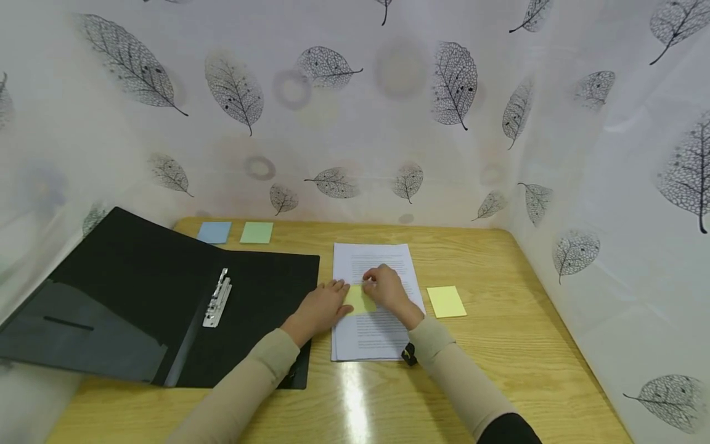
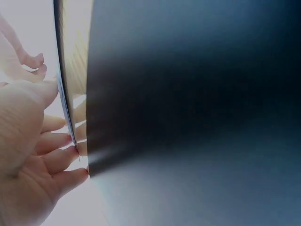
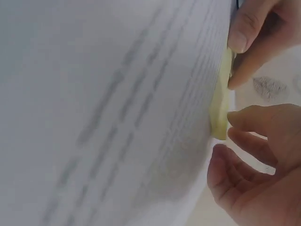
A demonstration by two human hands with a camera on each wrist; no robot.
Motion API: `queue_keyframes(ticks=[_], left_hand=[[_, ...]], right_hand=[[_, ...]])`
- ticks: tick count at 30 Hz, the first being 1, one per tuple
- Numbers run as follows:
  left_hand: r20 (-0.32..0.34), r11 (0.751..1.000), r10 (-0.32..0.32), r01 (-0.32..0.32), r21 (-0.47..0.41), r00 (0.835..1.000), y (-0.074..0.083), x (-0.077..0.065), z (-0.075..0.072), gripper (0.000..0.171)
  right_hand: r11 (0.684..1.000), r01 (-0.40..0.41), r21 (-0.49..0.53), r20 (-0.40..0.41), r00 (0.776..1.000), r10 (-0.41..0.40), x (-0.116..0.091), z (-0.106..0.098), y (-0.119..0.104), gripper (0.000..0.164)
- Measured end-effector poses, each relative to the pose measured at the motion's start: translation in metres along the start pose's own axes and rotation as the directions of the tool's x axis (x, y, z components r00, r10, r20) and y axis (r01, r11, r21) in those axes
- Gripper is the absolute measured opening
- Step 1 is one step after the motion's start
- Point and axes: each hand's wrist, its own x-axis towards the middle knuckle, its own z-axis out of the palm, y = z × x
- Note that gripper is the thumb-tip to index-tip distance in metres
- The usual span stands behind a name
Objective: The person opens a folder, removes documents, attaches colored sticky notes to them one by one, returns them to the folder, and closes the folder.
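My left hand (image 1: 324, 305) rests on the left edge of a stack of printed sheets (image 1: 383, 336), fingers extended, its thumb at a yellow sticky note (image 1: 362, 301). That note lies on the middle of the top sheet. Over its upper right corner is my right hand (image 1: 391, 290), fingers loosely bent. In the right wrist view, fingertips of the right hand (image 3: 263, 160) touch the end of the yellow note (image 3: 218, 115), with no clear pinch visible. The left wrist view has the left hand (image 2: 33, 155) along the sheets' edge, beside the dark folder cover (image 2: 188, 113).
Left of the sheets, an open black ring binder (image 1: 266, 296) has a metal clip (image 1: 217, 302). A second yellow sticky note (image 1: 446, 301) lies to the right. Blue (image 1: 214, 232) and green (image 1: 256, 232) notes lie at the back of the wooden table (image 1: 499, 370). Leaf-patterned curtains surround it.
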Motion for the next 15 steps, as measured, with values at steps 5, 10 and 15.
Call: queue_keyframes(ticks=[5, 10, 15], left_hand=[[0.012, 0.999, -0.004, 0.003, 0.043, 1.000, 0.000, 0.000, 0.000, 0.061], [0.036, 0.997, -0.035, 0.032, 0.067, 0.999, 0.000, 0.001, -0.002, 0.062], [0.056, 0.996, -0.045, 0.041, 0.079, 0.997, 0.001, -0.002, -0.005, 0.065]], right_hand=[[0.956, 0.137, -0.260, 0.132, 0.986, -0.106, -0.018, -0.008, -0.011, 0.042], [0.935, 0.160, -0.317, 0.286, 0.956, -0.067, -0.032, -0.008, -0.008, 0.063], [0.952, 0.105, -0.288, 0.269, 0.963, -0.025, -0.037, -0.008, 0.013, 0.070]])
